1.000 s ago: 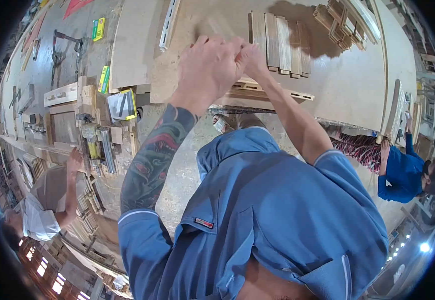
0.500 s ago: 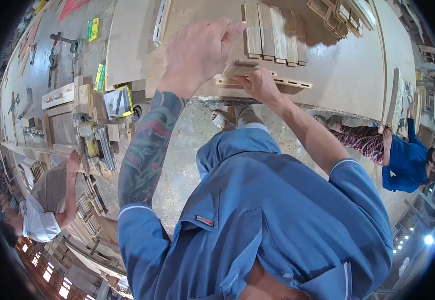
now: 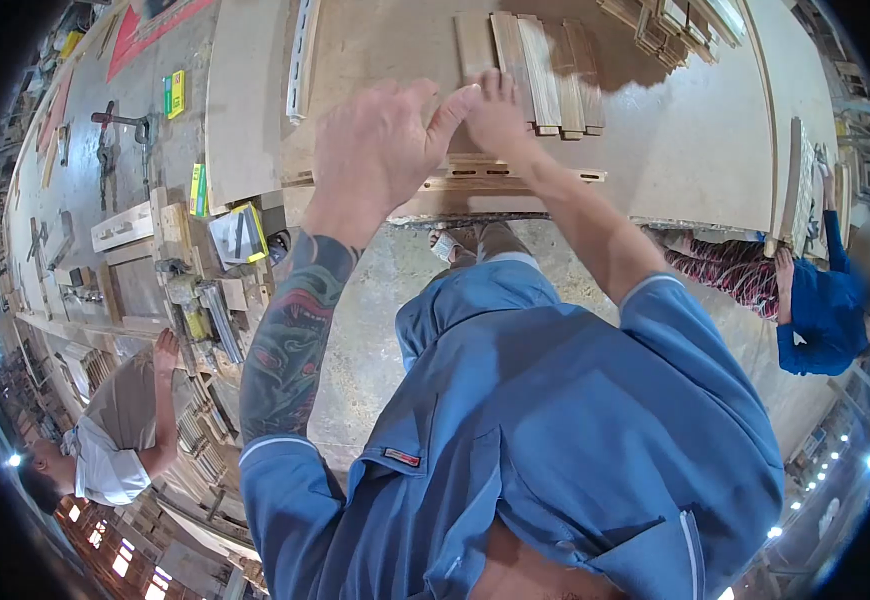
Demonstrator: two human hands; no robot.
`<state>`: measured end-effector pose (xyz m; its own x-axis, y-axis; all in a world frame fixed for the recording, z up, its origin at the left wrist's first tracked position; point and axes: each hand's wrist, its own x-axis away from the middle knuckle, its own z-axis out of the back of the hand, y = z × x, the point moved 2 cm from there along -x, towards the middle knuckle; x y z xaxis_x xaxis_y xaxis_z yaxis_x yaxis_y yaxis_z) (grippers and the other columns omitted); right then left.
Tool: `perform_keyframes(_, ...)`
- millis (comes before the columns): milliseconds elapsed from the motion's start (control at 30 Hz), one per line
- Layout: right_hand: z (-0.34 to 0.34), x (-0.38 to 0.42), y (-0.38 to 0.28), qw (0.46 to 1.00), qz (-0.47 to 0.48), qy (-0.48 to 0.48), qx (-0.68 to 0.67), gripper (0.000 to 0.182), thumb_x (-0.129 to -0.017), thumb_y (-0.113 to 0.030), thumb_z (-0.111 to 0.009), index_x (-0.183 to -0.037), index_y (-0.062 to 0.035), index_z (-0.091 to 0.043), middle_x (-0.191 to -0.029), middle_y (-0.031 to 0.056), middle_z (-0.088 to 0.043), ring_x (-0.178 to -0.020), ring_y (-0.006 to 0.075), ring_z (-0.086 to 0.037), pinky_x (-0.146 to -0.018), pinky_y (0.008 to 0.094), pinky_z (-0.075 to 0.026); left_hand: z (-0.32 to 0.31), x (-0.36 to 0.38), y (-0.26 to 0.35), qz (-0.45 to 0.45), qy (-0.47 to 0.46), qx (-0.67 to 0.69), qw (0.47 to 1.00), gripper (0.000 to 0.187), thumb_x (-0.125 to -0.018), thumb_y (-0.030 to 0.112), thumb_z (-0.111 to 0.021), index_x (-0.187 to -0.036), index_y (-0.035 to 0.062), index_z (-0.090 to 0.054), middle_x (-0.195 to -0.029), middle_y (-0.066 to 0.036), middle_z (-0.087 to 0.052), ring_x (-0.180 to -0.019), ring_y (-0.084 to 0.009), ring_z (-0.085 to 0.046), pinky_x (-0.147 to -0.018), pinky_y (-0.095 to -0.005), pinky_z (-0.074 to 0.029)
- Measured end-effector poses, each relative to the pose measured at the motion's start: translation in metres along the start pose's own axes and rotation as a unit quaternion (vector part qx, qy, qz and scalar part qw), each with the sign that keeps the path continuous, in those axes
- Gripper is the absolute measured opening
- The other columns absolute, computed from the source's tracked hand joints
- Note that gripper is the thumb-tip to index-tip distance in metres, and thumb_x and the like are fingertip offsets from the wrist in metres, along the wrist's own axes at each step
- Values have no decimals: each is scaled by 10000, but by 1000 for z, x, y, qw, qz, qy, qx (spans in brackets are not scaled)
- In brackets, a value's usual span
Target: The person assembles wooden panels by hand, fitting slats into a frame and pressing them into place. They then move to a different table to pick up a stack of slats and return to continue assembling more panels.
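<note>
My left hand (image 3: 375,140), at the end of a tattooed forearm, hovers over the bench's near part. Its thumb stretches out to the right, apart from the bent fingers, and its tip comes up close beside my right hand (image 3: 500,115). My right fingers rest on the near end of the leftmost wooden slat (image 3: 474,45), which stands slightly apart from the row of wooden slats (image 3: 538,75). Below my right wrist, a slotted wooden rail (image 3: 557,175) lies along the bench's near edge, with a short wood piece (image 3: 470,160) against it, partly hidden by the hand.
Another slotted strip (image 3: 302,65) lies left of my hands. Stacked frame pieces (image 3: 670,30) sit at the far right. A clamp (image 3: 120,122) and yellow-green boxes (image 3: 174,94) lie on the left bench. One person (image 3: 110,460) works at left, another (image 3: 815,310) at right.
My right hand has moved from the wood piece at the rail up to the leftmost slat, which has shifted left from the row. My left hand remains beside it, slightly lower.
</note>
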<state>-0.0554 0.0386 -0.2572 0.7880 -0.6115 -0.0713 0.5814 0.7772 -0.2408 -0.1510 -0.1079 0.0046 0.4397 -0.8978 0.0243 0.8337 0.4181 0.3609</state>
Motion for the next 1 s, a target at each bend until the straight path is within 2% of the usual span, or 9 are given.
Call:
perform_keyframes(133,0,-1,-42,982,117,-44,-142,623,-817,-35,-584,-1413,-51,-402,-1464,216,-400,-1328,418,-421,-1052,526,-396,0,1,2,14,6,-8,1000,602,-967,640,-424,-1002,126,-734,-866,-158,-699,-818,-379,-665,-681,-468,-514)
perform_keyframes(200,11,-10,-42,986,82,-2,-147,462,-836,-40,-599,-1291,-42,-520,-1251,202,-564,-1136,381,-573,-939,479,-478,-2,1,1,5,29,-21,999,618,-960,654,-422,-999,123,-735,-864,-164,-700,-821,-381,-667,-683,-466,-518)
perform_keyframes(267,32,-12,-27,893,-78,-271,-351,278,-888,-99,-645,-1154,-27,-617,-991,119,-672,-888,265,-658,-808,372,-525,-4,4,-1,-6,50,-34,998,633,-952,667,-420,-996,121,-736,-861,-170,-701,-825,-382,-670,-685,-464,-522)
perform_keyframes(367,80,23,-14,796,-96,-117,-586,261,-914,-220,-697,-1065,-9,-667,-868,61,-711,-772,151,-655,-718,301,-523,-6,2,-1,9,58,-24,998,655,-933,690,-428,-967,114,-737,-842,-178,-702,-818,-382,-677,-681,-462,-531)
perform_keyframes(467,102,56,-11,815,-47,-101,-568,344,-927,-264,-697,-1137,6,-654,-938,64,-724,-826,99,-633,-738,282,-516,-4,2,0,13,35,-7,999,676,-924,708,-426,-937,107,-735,-833,-181,-703,-812,-382,-683,-670,-465,-534)
perform_keyframes(533,94,65,-7,810,-38,-105,-576,339,-907,-235,-712,-1109,34,-673,-966,95,-732,-856,124,-656,-756,298,-523,-3,1,0,5,21,-12,1000,672,-925,704,-434,-909,102,-731,-816,-178,-702,-792,-384,-681,-655,-471,-533)
perform_keyframes(667,106,71,-14,904,-81,-178,-379,217,-844,-199,-745,-1015,-66,-743,-1019,152,-720,-892,258,-684,-815,354,-521,-4,3,-1,6,20,-8,1000,660,-927,700,-438,-937,112,-738,-830,-172,-704,-788,-383,-679,-671,-470,-532)
perform_keyframes(733,97,79,-15,938,125,-23,-323,251,-818,-213,-753,-1056,-137,-741,-925,137,-698,-848,317,-661,-818,409,-498,-3,4,-1,0,46,-5,999,655,-931,694,-436,-993,118,-741,-866,-163,-710,-792,-374,-680,-709,-457,-531)
perform_keyframes(1000,74,97,-7,956,138,5,-261,322,-805,-219,-741,-1122,-192,-697,-869,97,-676,-843,325,-645,-838,444,-461,1,-9,30,-66,77,72,992,525,-992,545,-458,-980,95,-727,-856,-166,-699,-806,-361,-678,-697,-474,-521)
